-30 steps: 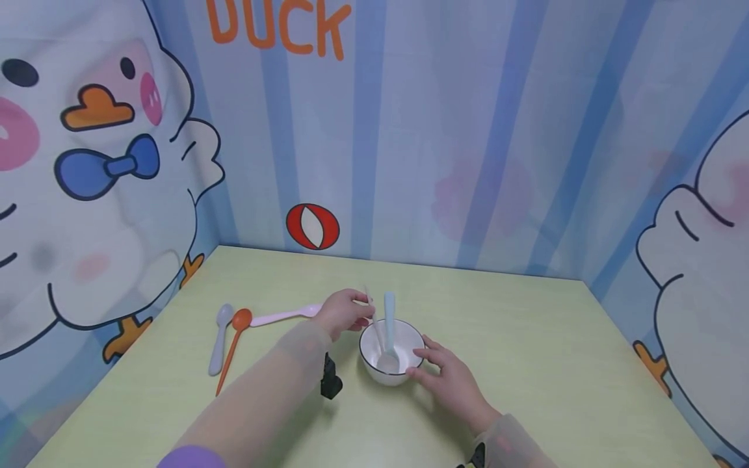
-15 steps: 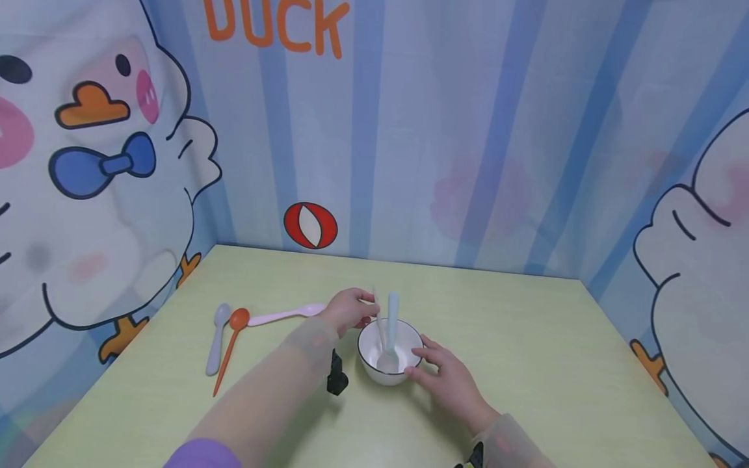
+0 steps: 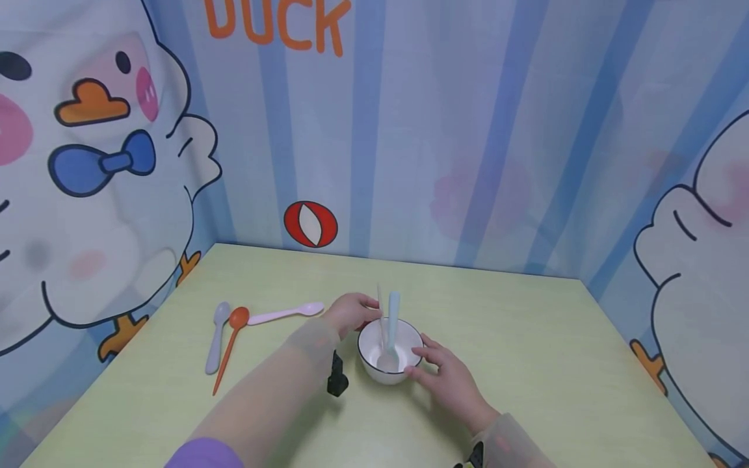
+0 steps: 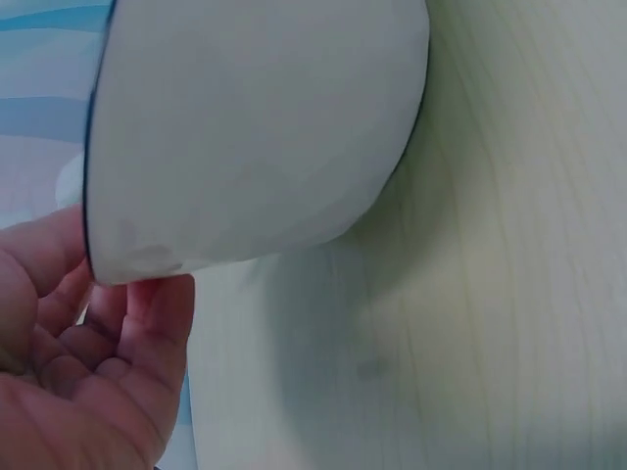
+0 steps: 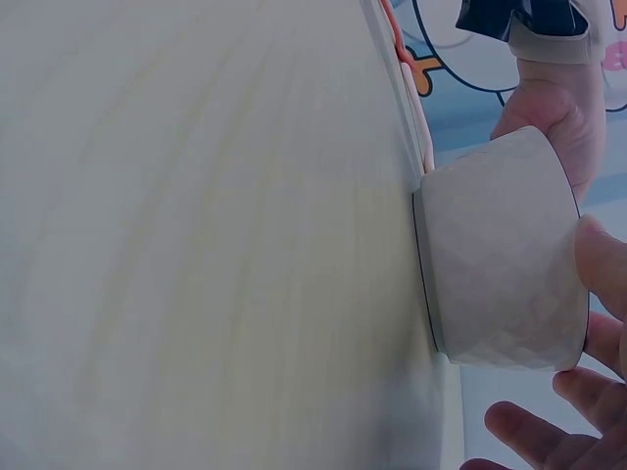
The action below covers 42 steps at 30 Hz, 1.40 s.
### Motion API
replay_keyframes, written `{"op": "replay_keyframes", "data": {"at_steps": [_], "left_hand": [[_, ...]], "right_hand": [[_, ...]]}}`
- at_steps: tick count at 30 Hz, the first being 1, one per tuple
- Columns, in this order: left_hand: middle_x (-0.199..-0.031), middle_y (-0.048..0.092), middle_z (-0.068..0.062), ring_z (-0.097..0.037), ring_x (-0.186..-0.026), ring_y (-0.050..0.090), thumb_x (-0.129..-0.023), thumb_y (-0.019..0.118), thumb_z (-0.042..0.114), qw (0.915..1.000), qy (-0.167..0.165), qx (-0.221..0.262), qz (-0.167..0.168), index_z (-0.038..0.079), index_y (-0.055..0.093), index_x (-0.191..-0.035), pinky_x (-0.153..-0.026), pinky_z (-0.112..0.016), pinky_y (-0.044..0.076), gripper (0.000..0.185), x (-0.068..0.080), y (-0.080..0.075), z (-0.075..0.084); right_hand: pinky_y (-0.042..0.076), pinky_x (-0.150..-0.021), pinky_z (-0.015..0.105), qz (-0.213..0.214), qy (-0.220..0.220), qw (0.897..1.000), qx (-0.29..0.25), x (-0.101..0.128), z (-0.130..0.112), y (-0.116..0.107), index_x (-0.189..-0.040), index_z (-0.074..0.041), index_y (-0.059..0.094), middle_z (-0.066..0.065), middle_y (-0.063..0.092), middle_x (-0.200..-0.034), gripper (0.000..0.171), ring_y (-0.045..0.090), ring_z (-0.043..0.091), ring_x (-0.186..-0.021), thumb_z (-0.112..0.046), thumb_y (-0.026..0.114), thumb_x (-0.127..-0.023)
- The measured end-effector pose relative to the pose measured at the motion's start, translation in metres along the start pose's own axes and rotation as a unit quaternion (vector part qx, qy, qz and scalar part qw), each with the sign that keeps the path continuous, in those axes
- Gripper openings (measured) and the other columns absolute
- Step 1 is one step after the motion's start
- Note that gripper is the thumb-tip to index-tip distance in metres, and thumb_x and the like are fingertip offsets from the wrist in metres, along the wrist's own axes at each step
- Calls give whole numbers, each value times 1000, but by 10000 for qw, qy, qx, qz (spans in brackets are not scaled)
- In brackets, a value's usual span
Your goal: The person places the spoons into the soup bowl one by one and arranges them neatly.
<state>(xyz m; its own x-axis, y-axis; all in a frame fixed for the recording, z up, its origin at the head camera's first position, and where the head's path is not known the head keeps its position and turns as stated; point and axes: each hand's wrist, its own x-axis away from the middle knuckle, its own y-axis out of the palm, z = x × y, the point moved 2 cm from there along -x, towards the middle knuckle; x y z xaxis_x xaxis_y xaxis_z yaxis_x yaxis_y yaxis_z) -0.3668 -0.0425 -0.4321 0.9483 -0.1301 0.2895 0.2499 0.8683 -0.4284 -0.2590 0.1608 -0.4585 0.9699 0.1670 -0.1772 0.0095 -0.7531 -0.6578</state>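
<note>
A white bowl (image 3: 377, 376) with a dark rim stands on the table. Inside it lean a light blue spoon (image 3: 393, 312) and a whitish spoon (image 3: 383, 328), handles up. My left hand (image 3: 349, 313) is at the bowl's left rim, its fingertips at the whitish spoon's handle. In the left wrist view the curled fingers (image 4: 157, 338) of that hand lie against the bowl's outside, and one finger passes behind the rim, so its tip is hidden. On the other side my right hand (image 3: 450, 380) holds the bowl, thumb and fingers about its wall (image 5: 509, 264).
To the left on the pale yellow table (image 3: 526, 338) lie a lavender spoon (image 3: 216, 344), an orange spoon (image 3: 238, 318) and a pink spoon (image 3: 287, 313). A cartoon duck curtain (image 3: 409, 130) rises behind the table and at both sides.
My left fingertips and the whitish spoon's handle have shifted slightly right, and the handle now stands more upright beside the blue one. The right hand and bowl have stayed about in place.
</note>
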Motion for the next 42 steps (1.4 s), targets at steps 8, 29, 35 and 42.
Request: {"op": "replay_keyframes", "data": {"at_steps": [8, 29, 35, 42], "left_hand": [[-112, 64, -6, -23, -100, 58, -94, 62, 32, 9988, 349, 50, -327, 9, 61, -126, -93, -41, 47, 39, 6, -6, -7], [-120, 62, -10, -31, -114, 55, -94, 61, 36, 9951, 388, 910, 69, 11, 55, -133, -99, -43, 44, 47, 43, -47, -30], [-122, 61, -9, -32, -115, 54, -93, 62, 39, 9955, 416, 843, 120, 12, 53, -135, -99, -45, 44, 51, 58, -64, -41], [-125, 58, -11, -34, -118, 52, -91, 63, 46, 9955, 476, 759, 300, 10, 51, -136, -101, -48, 41, 59, 74, -90, -59]], "right_hand": [[39, -102, 53, -38, 100, 9999, 73, 1, 0, 0, -120, -12, 67, 6, 45, -146, 43, 41, 33, -133, -36, 72, -85], [38, -103, 52, 19, 56, 10000, -63, 3, 1, -1, -123, -10, 66, 6, 45, -146, 48, 40, 33, -134, -37, 73, -84], [38, -103, 52, 45, 19, 9999, -116, 3, 1, 0, -123, -10, 66, 6, 46, -146, 48, 41, 33, -133, -37, 74, -84], [39, -103, 50, 137, -24, 9997, -216, 4, 2, 1, -122, -10, 67, 6, 46, -145, 46, 42, 32, -133, -34, 75, -83]]}}
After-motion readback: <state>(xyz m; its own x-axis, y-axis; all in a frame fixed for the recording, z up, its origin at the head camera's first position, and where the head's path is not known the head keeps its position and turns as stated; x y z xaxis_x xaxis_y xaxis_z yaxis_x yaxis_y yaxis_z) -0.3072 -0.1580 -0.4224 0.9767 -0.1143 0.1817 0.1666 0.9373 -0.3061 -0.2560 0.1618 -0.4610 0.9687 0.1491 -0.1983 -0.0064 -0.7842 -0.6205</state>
